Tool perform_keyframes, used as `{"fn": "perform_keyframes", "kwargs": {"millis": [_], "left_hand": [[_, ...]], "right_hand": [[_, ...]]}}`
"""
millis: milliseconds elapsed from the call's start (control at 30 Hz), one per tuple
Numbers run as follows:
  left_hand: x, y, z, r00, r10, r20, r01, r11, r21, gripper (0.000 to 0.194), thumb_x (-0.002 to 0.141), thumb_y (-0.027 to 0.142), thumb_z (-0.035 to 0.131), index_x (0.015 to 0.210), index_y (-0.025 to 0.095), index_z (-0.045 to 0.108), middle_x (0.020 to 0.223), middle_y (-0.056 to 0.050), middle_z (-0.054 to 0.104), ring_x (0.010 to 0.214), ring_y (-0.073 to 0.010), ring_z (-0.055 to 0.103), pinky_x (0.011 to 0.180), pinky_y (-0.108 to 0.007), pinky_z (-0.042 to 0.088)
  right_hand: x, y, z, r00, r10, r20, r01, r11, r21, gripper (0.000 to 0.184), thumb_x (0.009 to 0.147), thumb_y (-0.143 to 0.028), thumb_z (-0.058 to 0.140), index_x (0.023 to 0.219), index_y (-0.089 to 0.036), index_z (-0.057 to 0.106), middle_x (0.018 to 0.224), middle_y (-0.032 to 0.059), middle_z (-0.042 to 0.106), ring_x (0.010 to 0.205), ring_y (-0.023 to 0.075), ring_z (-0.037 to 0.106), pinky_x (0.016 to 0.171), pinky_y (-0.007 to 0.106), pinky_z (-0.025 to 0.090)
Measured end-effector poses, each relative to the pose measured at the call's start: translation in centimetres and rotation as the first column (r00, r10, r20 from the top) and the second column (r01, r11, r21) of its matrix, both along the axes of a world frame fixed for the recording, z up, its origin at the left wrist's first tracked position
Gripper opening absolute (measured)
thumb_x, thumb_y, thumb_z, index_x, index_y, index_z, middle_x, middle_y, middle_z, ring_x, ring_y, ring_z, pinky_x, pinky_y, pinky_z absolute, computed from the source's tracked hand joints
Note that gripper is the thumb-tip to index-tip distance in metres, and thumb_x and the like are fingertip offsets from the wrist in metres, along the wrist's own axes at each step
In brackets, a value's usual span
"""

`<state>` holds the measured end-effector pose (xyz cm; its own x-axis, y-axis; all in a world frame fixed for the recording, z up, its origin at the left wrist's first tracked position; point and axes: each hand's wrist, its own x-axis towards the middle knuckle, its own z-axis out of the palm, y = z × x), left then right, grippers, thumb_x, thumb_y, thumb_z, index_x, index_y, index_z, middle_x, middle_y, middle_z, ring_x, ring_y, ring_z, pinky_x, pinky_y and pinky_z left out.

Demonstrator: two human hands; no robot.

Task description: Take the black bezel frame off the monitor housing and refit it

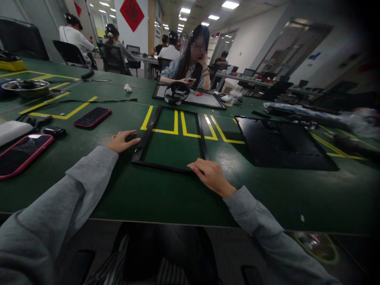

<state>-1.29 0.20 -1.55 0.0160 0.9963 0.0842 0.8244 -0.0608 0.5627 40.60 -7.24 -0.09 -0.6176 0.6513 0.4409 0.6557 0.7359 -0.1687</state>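
A thin black screen bezel (166, 166), a rectangular frame with an open middle, lies flat on the green table in front of me. My right hand (212, 176) is at its near right corner, thumb and fingers closed over the edge. Beside the bezel's left side is my left hand (121, 141), fingers stretched and apart, holding nothing; whether a fingertip touches the edge I cannot tell. To the right of the bezel lies a wide black panel (285, 144), like a monitor's back cover.
Two red-cased phones (92, 117) and a metal bowl (26, 88) are at the left. Across the table a person (192, 59) sits behind a flat panel (204, 99) bearing a black headband-like device (177, 93). Plastic-wrapped items (308, 113) lie at right. Yellow tape (164, 131) marks the table.
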Motion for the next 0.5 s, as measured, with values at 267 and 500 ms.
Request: {"fn": "perform_keyframes", "kwargs": {"millis": [267, 500], "left_hand": [[1.6, -0.1, 0.6, 0.974, -0.219, -0.066, 0.213, 0.974, -0.080, 0.095, 0.078, 0.065, 0.066, 0.160, 0.022, 0.044, 0.159, -0.013, 0.051, 0.147, -0.0345, 0.046, 0.120, -0.052, 0.035], [-1.8, 0.0, 3.0, 0.949, 0.068, -0.307, 0.012, 0.968, 0.251, 0.045, 0.106, 0.044, 0.041, 0.140, 0.026, 0.065, 0.151, -0.006, 0.060, 0.150, -0.0270, 0.041, 0.125, -0.063, 0.017]], "right_hand": [[5.5, 5.7, -0.7, 0.885, -0.317, -0.340, 0.324, 0.945, -0.037, 0.048, 0.108, -0.055, 0.039, 0.112, -0.021, 0.073, 0.105, 0.0088, 0.076, 0.097, 0.0247, 0.071, 0.089, 0.041, 0.055], [8.3, 7.1, -1.4, 0.827, -0.449, -0.338, 0.465, 0.885, -0.037, 0.049, 0.104, -0.056, 0.040, 0.120, -0.020, 0.070, 0.120, 0.0159, 0.073, 0.116, 0.0339, 0.065, 0.104, 0.055, 0.050]]}}
